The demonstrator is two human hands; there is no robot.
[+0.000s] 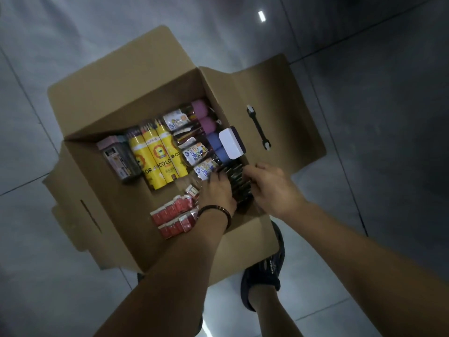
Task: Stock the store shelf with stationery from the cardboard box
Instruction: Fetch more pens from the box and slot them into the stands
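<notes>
A grey tiled floor (364, 117) is lying under everything, and a foot in a dark sandal (264, 276) is standing just beside the near corner of the cardboard box (121, 105), whose four flaps are spreading outward; a black handle strip (258, 128) is showing on the right flap. Inside, yellow pencil tubes (155, 159) with a lion print are lying next to pinkish-grey cases (116, 154), clear tubes with pink caps (201, 113) and blue caps (216, 142) are crowding the far right, a white box (232, 144) is leaning on them, and red packs (175, 215) are filling the near left. The row of dark packs (239, 183) is sitting along the right wall, blurred and glossy. The left hand (217, 188), wearing a dark bracelet (216, 210), is bending its fingers down against the row's left side; whether it is gripping cannot be told. The right hand (272, 188) is curling its fingers over the row's right side, pinching it.
</notes>
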